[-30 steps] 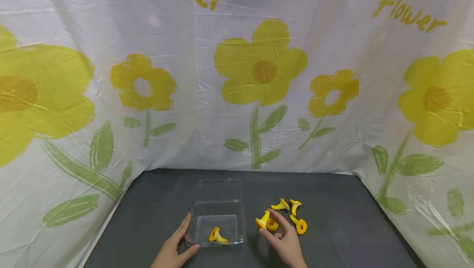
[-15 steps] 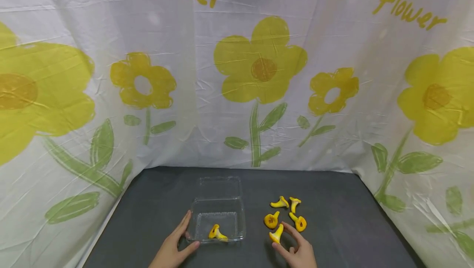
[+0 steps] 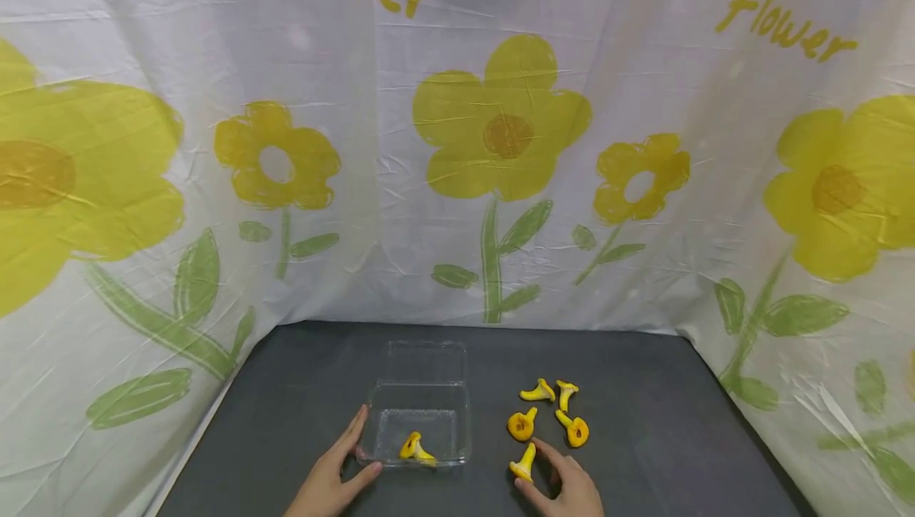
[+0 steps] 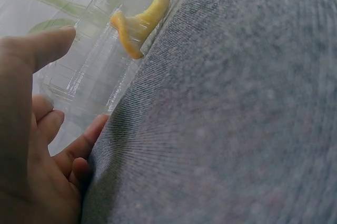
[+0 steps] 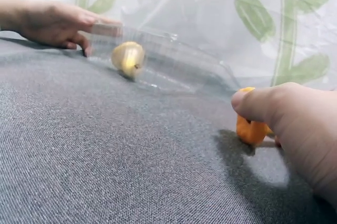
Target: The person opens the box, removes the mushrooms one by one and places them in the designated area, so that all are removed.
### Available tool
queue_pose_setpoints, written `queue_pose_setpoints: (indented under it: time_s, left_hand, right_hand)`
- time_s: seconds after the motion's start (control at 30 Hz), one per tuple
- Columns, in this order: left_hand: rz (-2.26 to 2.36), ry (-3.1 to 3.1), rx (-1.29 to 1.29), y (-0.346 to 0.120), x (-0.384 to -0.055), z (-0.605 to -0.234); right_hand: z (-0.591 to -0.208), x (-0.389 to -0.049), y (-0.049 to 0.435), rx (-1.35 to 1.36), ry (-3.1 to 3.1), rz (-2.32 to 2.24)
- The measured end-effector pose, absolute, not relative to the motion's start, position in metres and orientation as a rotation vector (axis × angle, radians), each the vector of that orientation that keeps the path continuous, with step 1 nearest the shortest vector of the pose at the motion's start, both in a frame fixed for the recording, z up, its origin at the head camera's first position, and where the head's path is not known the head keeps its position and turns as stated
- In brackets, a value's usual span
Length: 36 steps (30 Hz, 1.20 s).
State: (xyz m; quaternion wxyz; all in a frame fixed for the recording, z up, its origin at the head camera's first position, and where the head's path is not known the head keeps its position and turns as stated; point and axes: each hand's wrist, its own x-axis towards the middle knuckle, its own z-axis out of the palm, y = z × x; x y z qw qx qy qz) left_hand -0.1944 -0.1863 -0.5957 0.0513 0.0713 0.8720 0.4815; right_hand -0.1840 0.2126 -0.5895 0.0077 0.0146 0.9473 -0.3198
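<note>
A yellow chanterelle (image 3: 524, 463) is pinched between the thumb and index finger of my right hand (image 3: 568, 489), low over the dark table. In the right wrist view my thumb lies against the orange chanterelle cap (image 5: 250, 129). My left hand (image 3: 333, 465) rests at the left side and front corner of a clear plastic box (image 3: 432, 398), fingers mostly straight. One chanterelle (image 3: 417, 449) lies inside the box near its front wall; the left wrist view shows this mushroom (image 4: 141, 24) through the plastic. The box's lid (image 3: 426, 362) is folded back behind it.
Several loose chanterelles lie right of the box: one tilted cap-up (image 3: 522, 425), one at the right (image 3: 574, 430), and two farther back, a left one (image 3: 538, 391) and a right one (image 3: 566, 395). A flower-printed curtain (image 3: 343, 295) borders the dark table (image 3: 658, 406).
My right hand has carried the pinched chanterelle from beside the box toward the table's front, first rightward, then slightly left. The left hand and box have hardly moved.
</note>
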Motion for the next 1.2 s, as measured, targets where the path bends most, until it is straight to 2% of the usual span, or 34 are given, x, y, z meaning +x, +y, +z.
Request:
queue_pose_setpoints:
  time_s: [0.47,0.8,1.0,1.2]
  left_hand:
    - [1.487,2.650,0.195,-0.184,-0.198,-0.596]
    - [1.484,2.625,0.200,-0.186,-0.197,-0.599]
    - [1.466,2.636,0.219,-0.189,-0.197,-0.599]
    - [1.473,2.622,0.218,-0.188,-0.197,-0.600]
  right_hand:
    - [-0.587,-0.186,0.215,-0.105,3.064,-1.021]
    - [-0.582,-0.181,0.211,0.173,3.009,-1.219]
    - [-0.577,-0.178,0.196,0.227,3.156,-1.188]
    - [-0.570,-0.181,0.180,0.061,3.397,-1.307]
